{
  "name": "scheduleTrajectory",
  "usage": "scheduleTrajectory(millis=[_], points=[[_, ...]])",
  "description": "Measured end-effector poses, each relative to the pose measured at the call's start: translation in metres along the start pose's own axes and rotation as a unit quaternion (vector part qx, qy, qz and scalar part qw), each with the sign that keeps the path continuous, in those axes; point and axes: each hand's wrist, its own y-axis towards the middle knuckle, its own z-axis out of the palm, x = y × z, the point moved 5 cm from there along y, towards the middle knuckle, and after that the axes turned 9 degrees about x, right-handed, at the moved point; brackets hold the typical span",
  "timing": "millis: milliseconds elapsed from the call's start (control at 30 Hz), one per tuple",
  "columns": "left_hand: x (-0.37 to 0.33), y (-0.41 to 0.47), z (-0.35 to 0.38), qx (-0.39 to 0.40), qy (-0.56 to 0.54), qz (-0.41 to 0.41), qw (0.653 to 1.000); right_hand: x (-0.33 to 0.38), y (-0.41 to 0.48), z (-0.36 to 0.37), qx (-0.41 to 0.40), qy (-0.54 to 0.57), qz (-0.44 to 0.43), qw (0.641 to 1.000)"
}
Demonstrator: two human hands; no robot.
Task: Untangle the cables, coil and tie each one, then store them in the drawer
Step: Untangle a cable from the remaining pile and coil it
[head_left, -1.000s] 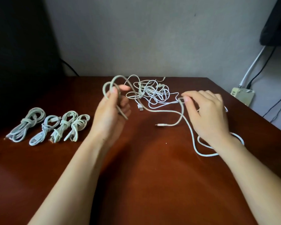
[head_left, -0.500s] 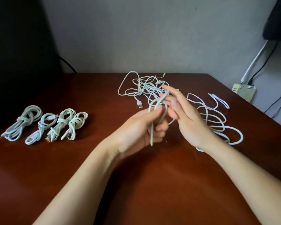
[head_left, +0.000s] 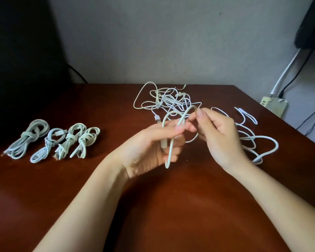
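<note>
Pinching the white cable (head_left: 170, 153) above the table (head_left: 171, 206), the left hand (head_left: 149, 144) had closed in on the right hand (head_left: 220, 135), whose thumb and forefinger pinched the loop's top. Four tied coils (head_left: 70, 137) stayed at the left.

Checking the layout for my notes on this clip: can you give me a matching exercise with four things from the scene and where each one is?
Things:
1. four tied bundles
2. tangled pile
3. looped cable
4. power strip

Places:
A. beyond the right edge of the table
B. held by the left hand and pinched by the right hand
C. in a row on the left side
D. far middle of the tabletop

Pairs: 1-C, 2-D, 3-B, 4-A
</note>
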Motion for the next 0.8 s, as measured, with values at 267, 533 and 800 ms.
scheduleTrajectory(millis=[267, 533, 800], points=[[0.015, 0.0, -0.002, -0.015, 0.257, -0.088, 0.962, 0.01, -0.003, -0.005, -0.063, -0.01, -0.013, 0.998], [0.015, 0.007, -0.006, -0.112, 0.153, -0.057, 0.98, -0.002, 0.0, -0.014, -0.112, -0.031, 0.004, 0.993], [-0.005, 0.003, -0.021, -0.215, -0.009, 0.104, 0.971, -0.002, -0.002, -0.002, -0.043, -0.038, 0.015, 0.998]])
